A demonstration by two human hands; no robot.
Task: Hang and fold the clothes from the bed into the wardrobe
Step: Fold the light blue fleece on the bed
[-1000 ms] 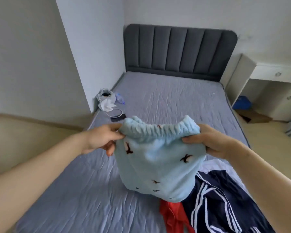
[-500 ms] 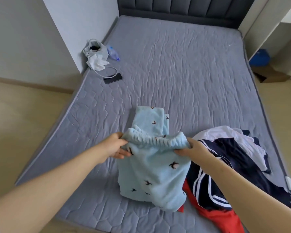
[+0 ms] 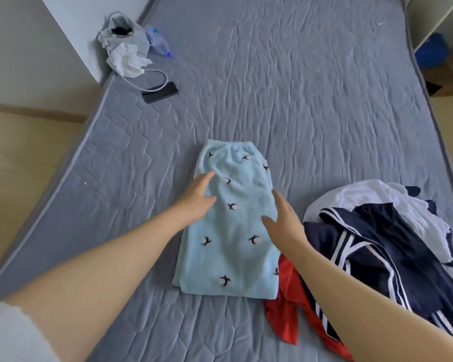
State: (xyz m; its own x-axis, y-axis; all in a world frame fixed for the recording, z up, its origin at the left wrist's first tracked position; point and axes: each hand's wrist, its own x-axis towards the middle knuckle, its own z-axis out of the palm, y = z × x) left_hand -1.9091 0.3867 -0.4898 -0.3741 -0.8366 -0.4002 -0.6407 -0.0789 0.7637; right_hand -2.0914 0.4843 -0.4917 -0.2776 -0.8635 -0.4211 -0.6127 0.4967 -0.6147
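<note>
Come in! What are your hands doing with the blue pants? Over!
Left hand open, flat on the light blue pants. Right hand open at their right edge. Pants flat on the bed. Red garment touching their near right corner.

Soft, even daylight fills the scene with faint shadows, while wide-angle distortion bends the edges and detail looks slightly smeared.

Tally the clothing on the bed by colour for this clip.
Light blue garment: 1
Red garment: 1
White garment: 1
Navy striped garment: 1, possibly more hidden in the heap
Total: 4 at least
</note>
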